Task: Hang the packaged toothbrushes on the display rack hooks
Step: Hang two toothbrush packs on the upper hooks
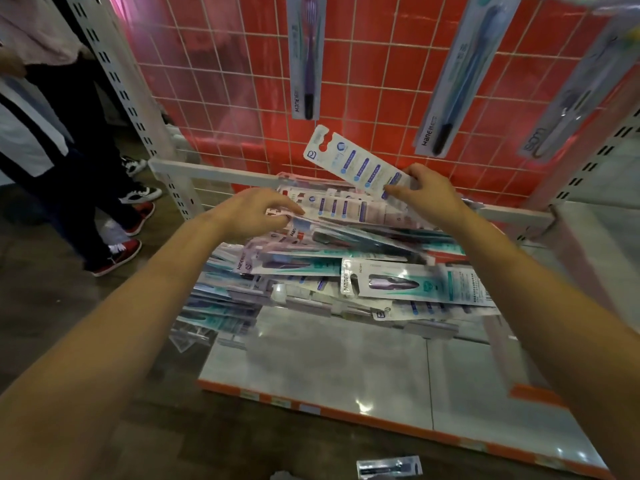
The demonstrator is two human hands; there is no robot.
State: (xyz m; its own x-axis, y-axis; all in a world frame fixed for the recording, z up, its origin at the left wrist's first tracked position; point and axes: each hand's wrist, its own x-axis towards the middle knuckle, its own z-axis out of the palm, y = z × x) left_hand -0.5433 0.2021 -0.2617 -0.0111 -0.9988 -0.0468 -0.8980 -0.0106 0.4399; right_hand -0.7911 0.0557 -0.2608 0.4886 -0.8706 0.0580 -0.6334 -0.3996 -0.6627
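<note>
Behind the right hand (427,197), its held toothbrush pack (353,162) is part hidden.

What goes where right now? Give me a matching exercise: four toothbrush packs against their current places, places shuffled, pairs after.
Things:
1. white pack showing its back
2. purple toothbrush pack
3. blue toothbrush pack
4. small dark pack

Places:
A. lying on the floor in front of the shelf
B. hanging on the red grid, right of centre
C. pinched in the right hand above the pile
D. hanging on the red grid, top centre

Pairs: 1-C, 2-D, 3-B, 4-A
</note>
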